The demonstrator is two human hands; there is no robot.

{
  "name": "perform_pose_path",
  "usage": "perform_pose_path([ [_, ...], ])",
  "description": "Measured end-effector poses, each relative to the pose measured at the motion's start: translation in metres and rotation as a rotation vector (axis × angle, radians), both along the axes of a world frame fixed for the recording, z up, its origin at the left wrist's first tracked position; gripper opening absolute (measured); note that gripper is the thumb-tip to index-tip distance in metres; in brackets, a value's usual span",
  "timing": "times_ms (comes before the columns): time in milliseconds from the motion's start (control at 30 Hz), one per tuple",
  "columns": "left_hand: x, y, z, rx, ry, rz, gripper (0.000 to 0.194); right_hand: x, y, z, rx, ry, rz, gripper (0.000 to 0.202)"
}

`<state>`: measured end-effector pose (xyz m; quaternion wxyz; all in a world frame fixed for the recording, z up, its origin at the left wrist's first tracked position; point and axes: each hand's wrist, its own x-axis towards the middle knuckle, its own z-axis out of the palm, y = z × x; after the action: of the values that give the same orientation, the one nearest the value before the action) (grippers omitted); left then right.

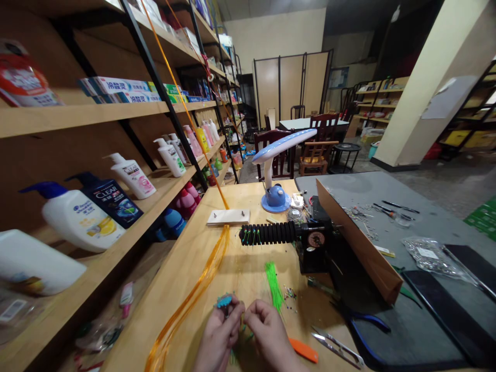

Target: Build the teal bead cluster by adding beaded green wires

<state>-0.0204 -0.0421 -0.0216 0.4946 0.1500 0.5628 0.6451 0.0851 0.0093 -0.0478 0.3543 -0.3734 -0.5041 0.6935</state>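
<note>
Low in the head view, my left hand point(222, 333) is closed around a small dark piece topped with turquoise bits point(223, 300). My right hand point(265, 328) is beside it, thumb and fingertips pinched close to the left fingertips; what they hold is too small to name. Thin green strands show between and below the hands. Just beyond the right hand lies a bundle of bright green strands point(274, 284), with small beads point(290, 297) next to it. An orange-handled tool point(303, 350) lies partly hidden by my right hand.
Orange threads point(194, 297) run from a white clamp plate point(228, 217) down the left. A black ribbed roller point(271, 233) stands ahead, below a blue lamp point(275, 199). Metal snips point(337, 347) and blue-handled pliers point(368, 320) lie right, near a cardboard divider point(358, 245). Bottle-filled shelves point(163, 209) flank the left.
</note>
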Motion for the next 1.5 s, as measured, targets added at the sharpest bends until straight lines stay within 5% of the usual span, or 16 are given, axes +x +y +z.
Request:
perform_pose_path([
  [367, 0.001, 0.001, -0.008, 0.006, 0.013, 0.035, 0.056, -0.001, 0.0, -0.002, 0.002, 0.006, -0.014, 0.039],
  [1033, 0.01, 0.001, 0.011, 0.03, 0.015, 0.095, 0.054, 0.0, -0.005, 0.02, -0.087, 0.032, 0.013, 0.046],
  [1500, 0.005, 0.004, 0.002, -0.043, -0.22, 0.097, 0.053, -0.009, -0.009, -0.003, 0.057, 0.052, -0.05, 0.045],
])
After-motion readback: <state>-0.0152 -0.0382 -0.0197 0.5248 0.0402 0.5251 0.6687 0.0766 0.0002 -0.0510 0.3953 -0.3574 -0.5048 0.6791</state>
